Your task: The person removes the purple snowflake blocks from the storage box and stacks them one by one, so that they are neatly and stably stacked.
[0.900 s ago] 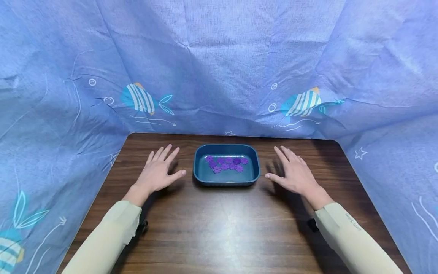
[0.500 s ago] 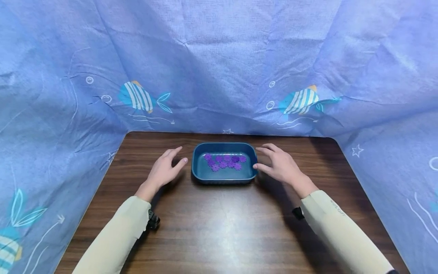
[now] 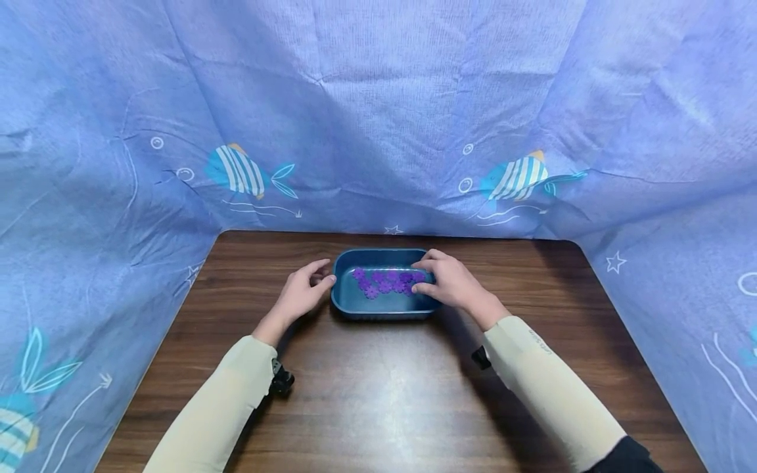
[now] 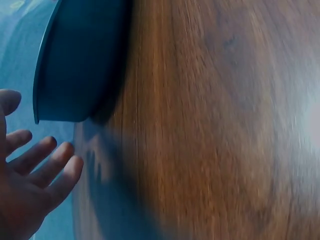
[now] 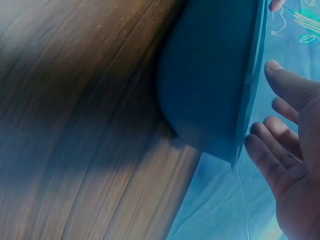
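A dark teal rectangular box (image 3: 384, 315) stands near the back of the table, with several purple flower-shaped pieces (image 3: 386, 284) lying inside it. My left hand (image 3: 298, 293) is beside the box's left end, fingers loosely bent and the thumb close to the rim. In the left wrist view a gap shows between its fingers (image 4: 57, 167) and the box wall (image 4: 82, 60). Over the box's right end reaches my right hand (image 3: 452, 282), thumb and fingers above the pieces nearest it. The right wrist view shows that hand (image 5: 295, 145) at rim height, holding nothing visible; the box hides the pieces there.
Brown wood-grain table (image 3: 378, 387) extends in front of the box and to both sides. A blue fish-print cloth (image 3: 378, 131) hangs behind and around the table. A small black device (image 3: 282, 380) sits under the left cuff.
Both hands have moved inward from either side. The left has come up beside the box, while the right has passed over the right rim. The box stays in place.
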Motion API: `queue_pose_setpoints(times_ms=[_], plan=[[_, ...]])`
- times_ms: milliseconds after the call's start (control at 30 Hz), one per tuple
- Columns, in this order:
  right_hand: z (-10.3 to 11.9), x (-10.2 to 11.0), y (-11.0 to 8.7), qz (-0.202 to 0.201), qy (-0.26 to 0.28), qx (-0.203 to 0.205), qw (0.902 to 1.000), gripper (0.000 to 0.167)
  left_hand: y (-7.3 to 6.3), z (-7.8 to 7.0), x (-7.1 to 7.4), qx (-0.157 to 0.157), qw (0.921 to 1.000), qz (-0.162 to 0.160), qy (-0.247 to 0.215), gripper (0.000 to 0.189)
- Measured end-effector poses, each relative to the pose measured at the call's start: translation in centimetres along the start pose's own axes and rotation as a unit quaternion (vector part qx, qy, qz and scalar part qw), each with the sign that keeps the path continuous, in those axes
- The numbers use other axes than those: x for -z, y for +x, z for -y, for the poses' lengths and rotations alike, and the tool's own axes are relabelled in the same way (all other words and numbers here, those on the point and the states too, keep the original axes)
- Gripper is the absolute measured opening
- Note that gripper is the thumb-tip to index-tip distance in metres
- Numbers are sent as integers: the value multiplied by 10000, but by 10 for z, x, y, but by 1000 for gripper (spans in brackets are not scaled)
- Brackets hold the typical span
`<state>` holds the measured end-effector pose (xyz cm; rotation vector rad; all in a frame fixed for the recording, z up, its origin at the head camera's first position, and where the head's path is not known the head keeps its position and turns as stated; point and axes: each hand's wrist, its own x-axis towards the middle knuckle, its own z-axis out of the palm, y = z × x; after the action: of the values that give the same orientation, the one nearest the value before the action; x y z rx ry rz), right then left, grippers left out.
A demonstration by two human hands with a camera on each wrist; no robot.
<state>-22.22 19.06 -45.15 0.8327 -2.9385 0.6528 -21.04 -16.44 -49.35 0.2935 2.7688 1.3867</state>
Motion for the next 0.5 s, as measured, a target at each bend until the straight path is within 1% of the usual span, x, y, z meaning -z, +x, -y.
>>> queue_pose_setpoints(times_ms=[100, 200, 333, 433, 500], plan=[[4, -5, 7, 176, 30, 49, 9998, 43, 0, -2, -4, 113, 9997, 125, -194, 55], [7, -11, 12, 329, -79, 95, 9994, 38, 0, -4, -6, 279, 9989, 246, -287, 57], [12, -18, 20, 502, -296, -45, 9983, 35, -1, -5, -8, 397, 9976, 361, -447, 57], [15, -22, 25, 609, -408, -206, 9971, 35, -1, -6, -10, 501, 9945, 406, -823, 56], [17, -25, 29, 672, -474, -292, 9962, 34, -1, -7, -12, 589, 9916, 377, -1086, 55]])
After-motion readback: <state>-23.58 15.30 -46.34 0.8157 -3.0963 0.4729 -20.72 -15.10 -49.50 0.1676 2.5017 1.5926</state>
